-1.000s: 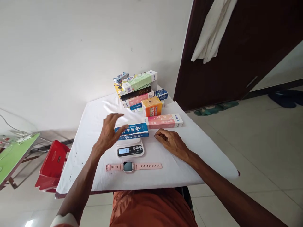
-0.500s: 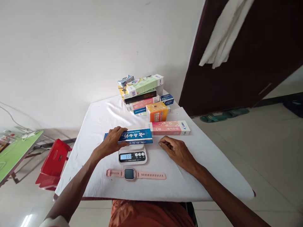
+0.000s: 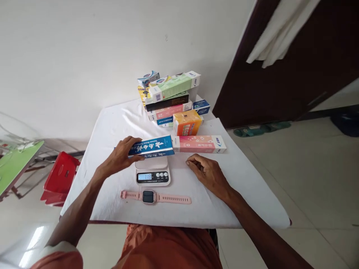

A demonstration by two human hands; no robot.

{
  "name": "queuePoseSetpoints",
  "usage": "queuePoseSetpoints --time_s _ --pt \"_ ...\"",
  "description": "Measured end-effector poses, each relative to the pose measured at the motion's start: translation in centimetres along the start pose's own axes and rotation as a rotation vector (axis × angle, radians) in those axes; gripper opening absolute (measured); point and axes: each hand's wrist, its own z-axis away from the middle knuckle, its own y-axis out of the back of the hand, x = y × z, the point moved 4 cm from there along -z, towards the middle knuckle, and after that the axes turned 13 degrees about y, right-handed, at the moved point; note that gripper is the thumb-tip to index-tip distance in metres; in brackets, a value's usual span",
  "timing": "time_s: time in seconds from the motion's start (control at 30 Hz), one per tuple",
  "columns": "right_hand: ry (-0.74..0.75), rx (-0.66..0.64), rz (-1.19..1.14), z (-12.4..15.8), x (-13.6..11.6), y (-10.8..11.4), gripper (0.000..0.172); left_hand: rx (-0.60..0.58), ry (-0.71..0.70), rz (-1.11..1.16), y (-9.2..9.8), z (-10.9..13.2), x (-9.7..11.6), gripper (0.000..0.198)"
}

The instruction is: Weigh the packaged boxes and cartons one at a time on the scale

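My left hand (image 3: pixel 121 157) grips the left part of a blue toothpaste box (image 3: pixel 157 146), thumb below and fingers over the top. The box is held over the rear of a white kitchen scale (image 3: pixel 165 178), whose display reads 113. My right hand (image 3: pixel 209 173) rests on the white cloth right of the scale, fingers curled; whether they hold anything is hidden. Behind it lies a pink box (image 3: pixel 198 144), its left end close to the blue box. A smartwatch with a pink strap (image 3: pixel 148 196) lies in front of the scale.
An orange and yellow box (image 3: pixel 186 123) stands behind the pink box. Farther back is a pile of several boxes, a green one (image 3: pixel 175 86) near its top. The table's cloth (image 3: pixel 224 213) reaches the front edge. A red chair (image 3: pixel 60 175) stands at the left.
The blue box and my left hand have lifted and moved back, baring more of the scale's platform. My right hand stays curled on the cloth. The view has shifted a little.
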Motion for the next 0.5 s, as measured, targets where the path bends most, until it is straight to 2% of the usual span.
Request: queuePoseSetpoints --time_s 0.1,0.23,0.3,0.37,0.5 --pt "-0.027 0.005 0.026 0.2 0.0 0.2 0.025 0.077 0.145 -0.032 2.9 -0.3 -4.3 0.052" --pt "-0.112 -0.045 0.047 -0.3 0.6 0.1 0.027 0.124 0.473 -0.165 6.3 -2.3 -13.2 0.052" --pt "-0.139 -0.043 0.061 -0.6 0.8 0.1 0.029 0.102 0.610 -0.276 6.9 -4.3 -17.4 0.050" --pt "-0.168 -0.029 0.084 -0.8 1.0 0.3 0.029 0.093 0.672 -0.323 6.8 -6.9 -20.5 0.047" --pt "-0.251 -0.021 0.118 -0.4 2.5 0.6 0.029 0.105 0.674 -0.335 6.7 -12.7 -23.5 0.044"
